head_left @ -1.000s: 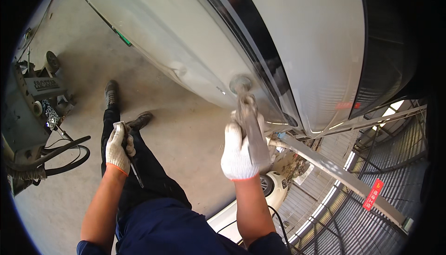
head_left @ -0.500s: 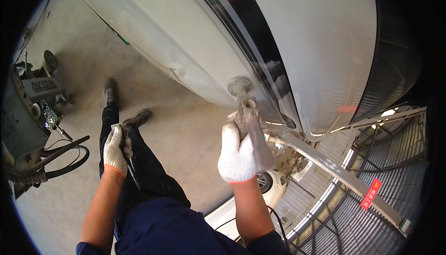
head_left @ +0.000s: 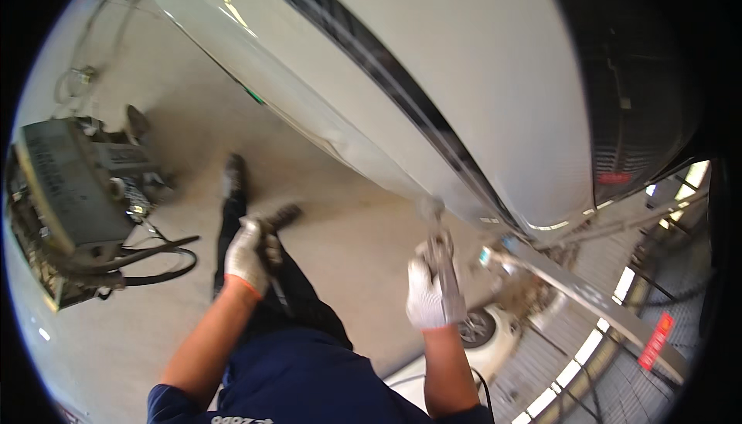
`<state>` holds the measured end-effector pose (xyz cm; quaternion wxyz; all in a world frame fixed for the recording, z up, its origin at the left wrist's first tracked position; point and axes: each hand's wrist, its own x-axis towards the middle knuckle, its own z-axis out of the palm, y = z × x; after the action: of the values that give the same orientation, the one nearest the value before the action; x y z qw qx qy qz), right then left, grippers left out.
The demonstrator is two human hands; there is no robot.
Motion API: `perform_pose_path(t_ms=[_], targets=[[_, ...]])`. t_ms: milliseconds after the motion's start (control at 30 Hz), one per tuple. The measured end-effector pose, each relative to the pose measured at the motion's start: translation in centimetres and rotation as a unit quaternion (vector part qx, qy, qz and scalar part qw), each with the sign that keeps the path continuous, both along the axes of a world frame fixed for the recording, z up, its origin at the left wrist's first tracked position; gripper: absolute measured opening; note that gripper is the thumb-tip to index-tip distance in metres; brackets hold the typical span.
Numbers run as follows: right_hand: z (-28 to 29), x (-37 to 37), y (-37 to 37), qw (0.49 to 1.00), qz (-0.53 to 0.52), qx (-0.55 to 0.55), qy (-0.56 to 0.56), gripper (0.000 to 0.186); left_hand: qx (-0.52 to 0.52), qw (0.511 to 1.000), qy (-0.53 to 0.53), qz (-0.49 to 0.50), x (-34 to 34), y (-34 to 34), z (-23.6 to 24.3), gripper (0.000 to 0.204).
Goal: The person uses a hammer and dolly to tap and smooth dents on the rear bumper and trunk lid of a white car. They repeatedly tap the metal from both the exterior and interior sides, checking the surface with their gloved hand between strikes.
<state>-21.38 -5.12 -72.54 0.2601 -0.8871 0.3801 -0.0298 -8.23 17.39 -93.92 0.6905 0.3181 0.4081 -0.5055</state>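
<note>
My right hand [head_left: 433, 291], in a white knit glove, is closed around a dusty grey hand tool [head_left: 442, 250] with a small round head. The head lies just in front of the lower edge of a pale car body panel [head_left: 340, 126]; whether it touches is too blurred to tell. Lower left of it, my left hand [head_left: 251, 255], in a soiled white glove with an orange cuff, grips a thin dark tool [head_left: 282, 294] whose shaft points down toward my trousers. Its kind cannot be made out. A shallow crease shows along the panel's lower edge.
To the left stands a grey wheeled machine [head_left: 77, 184] with thick black hoses [head_left: 166, 263]. A metal beam [head_left: 587, 296] with a red label runs off to the right. Behind my right arm is another white car [head_left: 495, 347]. A thin dark cable hangs near my right forearm.
The view has shifted, so the car and machine sit differently. My right hand's tool has moved off the panel face toward its lower edge. Both hands keep their holds.
</note>
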Motion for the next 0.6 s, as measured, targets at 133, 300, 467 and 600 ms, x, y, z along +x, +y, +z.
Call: perform_pose_path(t_ms=[133, 300, 467, 600], targets=[[0.6, -2.6, 3.8, 0.949, -0.137, 0.277, 0.059, 0.031, -0.111, 0.991, -0.012, 0.069, -0.8, -2.5, 5.9, 0.029], [-3.6, -4.4, 9.0, 0.961, -0.007, 0.258, 0.102, 0.039, -0.112, 0.99, -0.069, 0.057, -0.9, -4.2, 13.9, 0.026], [-2.5, -3.3, 10.7, 0.932, -0.062, 0.352, 0.067, 0.04, -0.049, 0.991, -0.116, -0.037, -0.4, -2.0, 12.5, 0.03], [-4.7, -4.2, 9.9, 0.913, -0.097, 0.396, 0.022, 0.038, 0.071, 0.936, -0.269, -0.216, 6.0, -0.4, 8.1, 0.027]])
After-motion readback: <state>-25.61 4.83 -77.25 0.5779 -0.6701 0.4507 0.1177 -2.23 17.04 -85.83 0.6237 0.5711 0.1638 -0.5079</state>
